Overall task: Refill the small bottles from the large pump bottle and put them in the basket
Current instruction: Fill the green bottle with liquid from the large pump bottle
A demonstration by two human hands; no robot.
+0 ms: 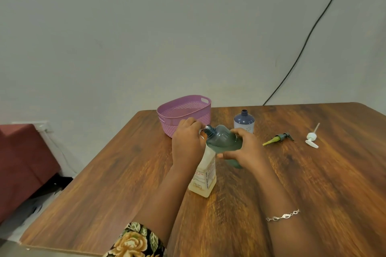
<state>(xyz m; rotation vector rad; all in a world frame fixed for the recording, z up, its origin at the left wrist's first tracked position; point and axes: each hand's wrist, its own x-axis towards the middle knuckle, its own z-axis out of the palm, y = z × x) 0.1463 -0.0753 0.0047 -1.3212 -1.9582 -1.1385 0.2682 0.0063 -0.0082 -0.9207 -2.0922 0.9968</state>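
**Teal bottle held to the pump at a wooden table**

Head view: A person works at a wooden table (313, 173), both arms reaching forward from the near edge. The left hand (188, 142) sits on top of the large pump bottle (205, 175), its fingers curled over the white pump head. That bottle stands upright near the middle of the table and holds a pale amber liquid. The right hand (244, 148) grasps the teal bottle (222, 140) round its body and holds it tilted in the air, with its open neck pointing left and touching or just beside the pump head. A purple basket (183, 108) sits at the far left of the table, just beyond the left hand. A blue bottle (244, 121) stands upright and uncapped beyond the right hand. To the right lie a dark pump (278, 137) with a yellow-green tube and, farther right, a white pump (311, 138). A bracelet (283, 215) circles the right wrist and a floral sleeve (135, 240) covers the left arm. A black cable (309, 35) runs down the wall.
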